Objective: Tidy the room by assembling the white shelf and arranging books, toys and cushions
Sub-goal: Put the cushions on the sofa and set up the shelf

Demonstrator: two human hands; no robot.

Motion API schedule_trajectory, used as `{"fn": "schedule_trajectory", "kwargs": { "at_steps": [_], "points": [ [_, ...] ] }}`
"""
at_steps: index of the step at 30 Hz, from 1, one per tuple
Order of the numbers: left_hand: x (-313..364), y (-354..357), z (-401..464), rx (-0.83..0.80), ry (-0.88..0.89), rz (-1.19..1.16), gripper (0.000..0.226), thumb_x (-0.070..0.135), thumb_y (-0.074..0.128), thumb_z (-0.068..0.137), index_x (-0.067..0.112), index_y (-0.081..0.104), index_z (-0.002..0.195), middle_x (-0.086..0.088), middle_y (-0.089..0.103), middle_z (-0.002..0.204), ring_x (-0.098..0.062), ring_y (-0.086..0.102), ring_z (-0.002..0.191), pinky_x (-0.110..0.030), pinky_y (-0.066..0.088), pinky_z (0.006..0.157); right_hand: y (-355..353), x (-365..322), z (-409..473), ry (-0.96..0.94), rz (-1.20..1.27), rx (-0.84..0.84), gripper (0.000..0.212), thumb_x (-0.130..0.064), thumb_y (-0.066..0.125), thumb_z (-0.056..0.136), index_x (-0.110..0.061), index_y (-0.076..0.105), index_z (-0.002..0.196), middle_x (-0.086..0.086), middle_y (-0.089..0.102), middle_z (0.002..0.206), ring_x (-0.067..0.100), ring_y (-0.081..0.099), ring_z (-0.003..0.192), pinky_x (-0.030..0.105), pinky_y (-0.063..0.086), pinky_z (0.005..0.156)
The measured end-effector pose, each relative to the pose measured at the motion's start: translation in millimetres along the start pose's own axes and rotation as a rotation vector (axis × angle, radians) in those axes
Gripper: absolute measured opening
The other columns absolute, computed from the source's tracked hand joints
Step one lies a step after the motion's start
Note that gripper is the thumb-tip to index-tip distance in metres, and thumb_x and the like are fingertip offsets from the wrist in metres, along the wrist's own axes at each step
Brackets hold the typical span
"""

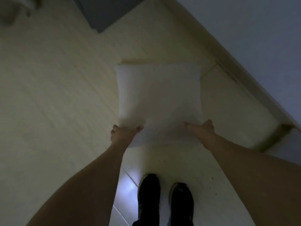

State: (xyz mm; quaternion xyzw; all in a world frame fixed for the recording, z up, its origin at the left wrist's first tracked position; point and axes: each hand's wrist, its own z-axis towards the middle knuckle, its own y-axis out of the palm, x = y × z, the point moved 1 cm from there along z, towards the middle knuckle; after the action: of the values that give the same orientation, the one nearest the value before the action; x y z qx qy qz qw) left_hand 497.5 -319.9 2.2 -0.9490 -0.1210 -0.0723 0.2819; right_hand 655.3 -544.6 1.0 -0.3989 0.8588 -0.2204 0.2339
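Fingers of both hands are clamped on the near edge of a white cushion (159, 101), and the head view has it dead centre. Left hand (123, 133) grips the near left corner, thumb on top of the fabric, the other fingers curled round the edge and mostly hidden. Right hand (202, 130) pinches the near right corner the same way, thumb pointing inward across the top, knuckles bunched at the outer side. Both bare forearms stretch forward and down from the bottom corners of the picture, one on each side of the cushion.

The cushion is square and plump, its flat face turned up toward the camera, out in front of the person above a pale floor (57, 95). Whether its far edge touches the floor I cannot tell; the picture is dim and blurred. Two black shoes (165, 199) stand side by side on the floor, just below the cushion's near edge. A pale skirting board (241, 74) runs diagonally down the right side beneath a grey-blue wall (260, 30). A dark grey flat shape (104, 12) lies at the top, well apart from the cushion.
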Motion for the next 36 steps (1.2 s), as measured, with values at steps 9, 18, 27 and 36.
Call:
{"fn": "schedule_trajectory", "kwargs": {
  "at_steps": [9, 18, 27, 36],
  "points": [
    [-17.4, 16.6, 47.2, -0.039, 0.045, -0.072, 0.124, 0.073, 0.085, 0.033, 0.004, 0.053, 0.131, -0.013, 0.059, 0.128, -0.031, 0.059, 0.112, -0.04, 0.053, 0.089, 22.9, 15.1, 34.6, -0.096, 0.205, -0.079, 0.03, -0.032, 0.069, 0.086, -0.007, 0.063, 0.101, 0.01, 0.059, 0.101, 0.022, 0.055, 0.091, 0.033, 0.043, 0.079],
    [-0.8, -91.7, -130.4, -0.016, -0.042, -0.004, 0.091, 0.04, 0.087, 0.067, -0.01, 0.048, 0.132, -0.023, 0.058, 0.13, -0.031, 0.058, 0.119, -0.035, 0.047, 0.095, -70.7, -26.5, -138.0, -0.186, -0.213, 0.093, 0.038, -0.025, 0.041, 0.093, -0.009, 0.053, 0.125, 0.019, 0.053, 0.132, 0.036, 0.051, 0.119, 0.041, 0.04, 0.098],
    [-51.2, -243.2, -437.4, 0.072, -0.111, -0.083, 0.089, 0.049, 0.082, 0.07, -0.007, 0.048, 0.131, -0.022, 0.058, 0.128, -0.033, 0.057, 0.118, -0.037, 0.044, 0.09, -211.8, -29.9, -420.9, -0.289, -0.398, 0.036, 0.041, -0.022, 0.039, 0.094, -0.007, 0.051, 0.13, 0.016, 0.054, 0.133, 0.036, 0.051, 0.119, 0.04, 0.039, 0.097],
    [-145.4, -348.7, -563.5, 0.182, -0.087, -0.036, 0.072, 0.054, 0.061, 0.087, -0.004, 0.052, 0.129, -0.019, 0.06, 0.123, -0.033, 0.054, 0.119, -0.038, 0.042, 0.097, -197.2, -63.7, -601.8, -0.557, -0.536, 0.039, 0.035, -0.023, 0.046, 0.093, -0.004, 0.059, 0.118, 0.017, 0.061, 0.123, 0.036, 0.057, 0.114, 0.038, 0.044, 0.092]
  ]
}}
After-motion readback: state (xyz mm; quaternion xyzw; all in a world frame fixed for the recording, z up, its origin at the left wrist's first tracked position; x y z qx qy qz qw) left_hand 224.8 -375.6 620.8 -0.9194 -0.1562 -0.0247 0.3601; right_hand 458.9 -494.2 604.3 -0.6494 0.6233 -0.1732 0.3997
